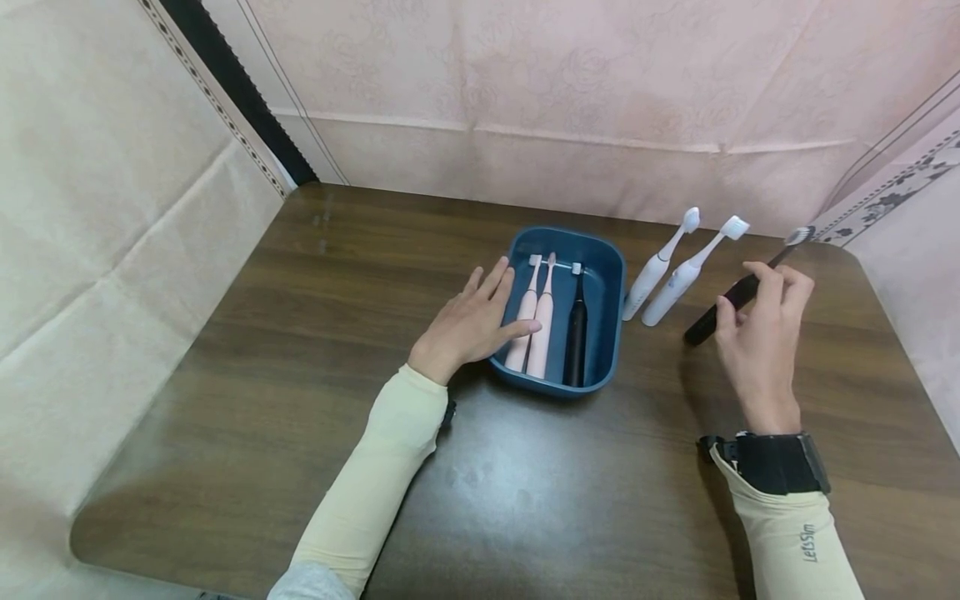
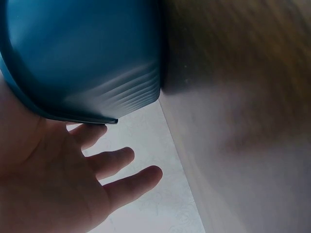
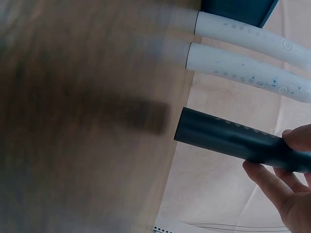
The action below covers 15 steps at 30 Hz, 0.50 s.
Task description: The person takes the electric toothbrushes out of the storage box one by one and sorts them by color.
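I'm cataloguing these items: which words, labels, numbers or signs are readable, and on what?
"LetsSim", as best it reads: right sleeve.
In the right wrist view, ring-shaped signs, too small to make out: upper white toothbrush, lower white toothbrush.
Rows of small marks, too small to read: both of these and the held black toothbrush.

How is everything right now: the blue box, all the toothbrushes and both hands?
Blue tray: upright on the table, open on top.
Two pink toothbrushes: lying side by side in the tray.
Black toothbrush in the tray: lying right of the pink ones.
Two white toothbrushes: outside the tray, to its right.
Other black toothbrush: held, seemingly lifted.
Left hand: fingers spread, at the tray's left rim.
Right hand: gripping that other brush.
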Tool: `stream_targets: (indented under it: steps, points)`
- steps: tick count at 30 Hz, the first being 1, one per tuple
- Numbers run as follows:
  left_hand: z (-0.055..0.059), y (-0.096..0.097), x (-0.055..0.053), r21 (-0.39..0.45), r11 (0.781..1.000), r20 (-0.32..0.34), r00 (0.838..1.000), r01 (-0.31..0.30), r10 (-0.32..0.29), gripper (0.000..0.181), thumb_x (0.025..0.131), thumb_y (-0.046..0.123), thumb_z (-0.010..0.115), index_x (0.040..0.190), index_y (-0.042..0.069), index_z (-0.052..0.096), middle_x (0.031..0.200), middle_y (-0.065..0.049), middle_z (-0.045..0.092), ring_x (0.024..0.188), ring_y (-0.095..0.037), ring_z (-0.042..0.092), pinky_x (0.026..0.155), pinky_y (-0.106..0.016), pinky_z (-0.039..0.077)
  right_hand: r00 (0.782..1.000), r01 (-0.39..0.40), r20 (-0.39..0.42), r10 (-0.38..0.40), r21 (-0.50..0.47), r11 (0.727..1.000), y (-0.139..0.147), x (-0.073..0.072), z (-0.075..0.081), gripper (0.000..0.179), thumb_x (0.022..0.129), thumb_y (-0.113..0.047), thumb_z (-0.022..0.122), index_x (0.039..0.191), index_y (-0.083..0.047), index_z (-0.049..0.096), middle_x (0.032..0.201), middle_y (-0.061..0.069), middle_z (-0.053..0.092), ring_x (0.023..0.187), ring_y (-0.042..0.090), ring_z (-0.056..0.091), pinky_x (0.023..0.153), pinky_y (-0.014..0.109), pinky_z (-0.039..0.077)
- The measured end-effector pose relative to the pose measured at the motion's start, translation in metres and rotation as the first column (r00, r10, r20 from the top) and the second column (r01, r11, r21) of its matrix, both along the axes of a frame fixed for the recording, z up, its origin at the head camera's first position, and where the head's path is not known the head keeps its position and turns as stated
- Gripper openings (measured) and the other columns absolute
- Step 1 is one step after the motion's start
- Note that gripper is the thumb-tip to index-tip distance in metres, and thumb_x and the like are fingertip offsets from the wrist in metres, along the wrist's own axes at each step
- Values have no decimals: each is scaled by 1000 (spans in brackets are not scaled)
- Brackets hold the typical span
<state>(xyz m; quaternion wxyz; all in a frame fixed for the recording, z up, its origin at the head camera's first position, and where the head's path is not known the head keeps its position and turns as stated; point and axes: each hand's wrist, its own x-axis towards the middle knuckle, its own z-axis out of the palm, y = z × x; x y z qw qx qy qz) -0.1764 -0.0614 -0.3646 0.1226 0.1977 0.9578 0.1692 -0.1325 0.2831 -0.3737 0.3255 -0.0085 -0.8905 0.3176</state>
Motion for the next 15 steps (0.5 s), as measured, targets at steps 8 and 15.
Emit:
stream_targets:
  steps: [8, 15]
  points:
    - [0, 0, 0, -2, 1000, 6, 1000, -3, 3, 92, 99, 68, 44, 164, 12, 11, 171, -3, -4, 155, -36, 4, 118, -57, 23, 999, 15, 45, -16, 23, 1000, 1, 2, -2, 53, 93, 5, 65, 143, -2, 48, 134, 24, 37, 105, 37, 57, 76, 2, 39]
    - [0, 0, 0, -4, 1000, 3, 1000, -4, 4, 92, 99, 68, 45, 164, 12, 11, 171, -3, -4, 155, -36, 4, 118, -58, 24, 998, 26, 63, -28, 29, 999, 1, 3, -2, 55, 92, 5, 65, 144, -2, 48, 135, 24, 36, 100, 39, 58, 74, 2, 35]
